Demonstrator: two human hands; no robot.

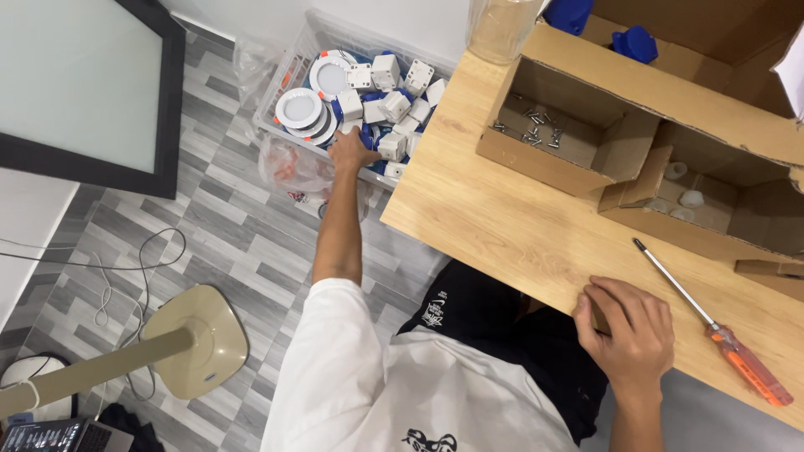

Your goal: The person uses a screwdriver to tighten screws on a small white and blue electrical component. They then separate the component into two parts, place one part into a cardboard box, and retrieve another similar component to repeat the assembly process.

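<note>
The left hand reaches down into a clear plastic bin on the floor, fingers curled among small white boxes and round white light fittings; what it grips is hidden. The right hand rests closed on the wooden table edge, beside an orange-handled screwdriver lying diagonally, tip pointing up-left toward cardboard boxes of screws.

Bin of lamp parts on floor left of desk, screwdriver on desk before 2 boxes, right hand at desk edge.
</note>
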